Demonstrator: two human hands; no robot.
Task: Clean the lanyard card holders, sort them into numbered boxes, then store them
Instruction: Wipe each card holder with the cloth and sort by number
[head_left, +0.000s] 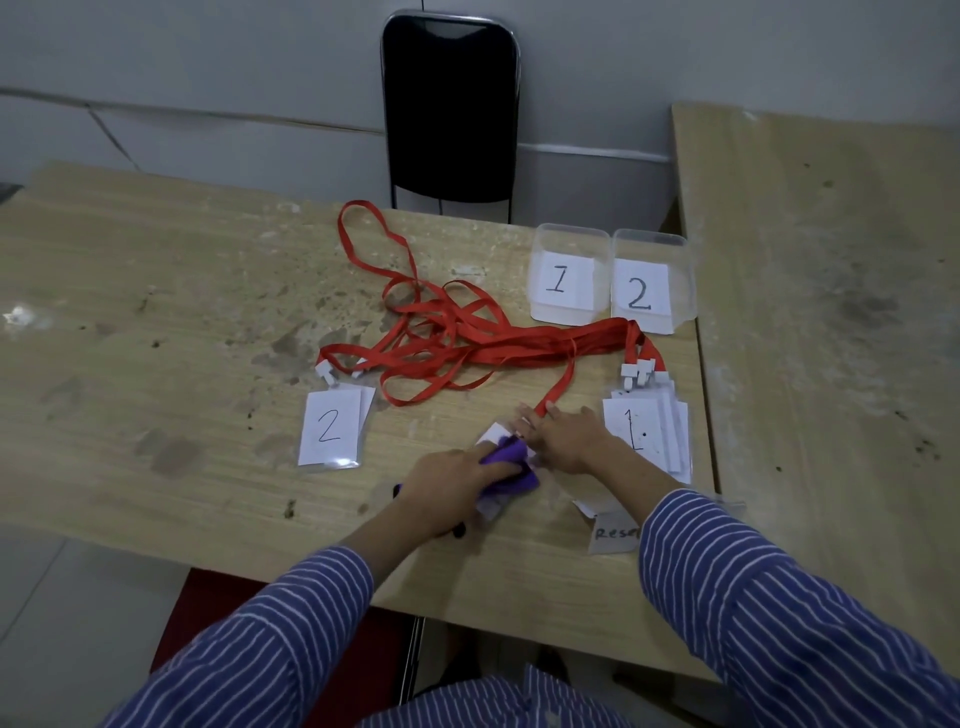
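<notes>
My left hand (451, 480) grips a purple cloth (508, 462) and presses it onto a card holder (494, 432) lying near the table's front. My right hand (566, 436) rests flat on that holder's top end, fingers straight, by its red strap (558, 392). A card holder marked 2 (332, 428) lies to the left. A stack of holders marked 1 (647, 428) lies to the right. Tangled red lanyards (452, 338) spread across the middle. Clear box 1 (569, 275) and clear box 2 (652, 283) stand at the back right.
A paper label with writing (615, 535) lies at the front edge under my right forearm. A black chair (451, 109) stands behind the stained wooden table (156, 312). A second table (831, 312) adjoins on the right. A red seat (218, 608) shows below.
</notes>
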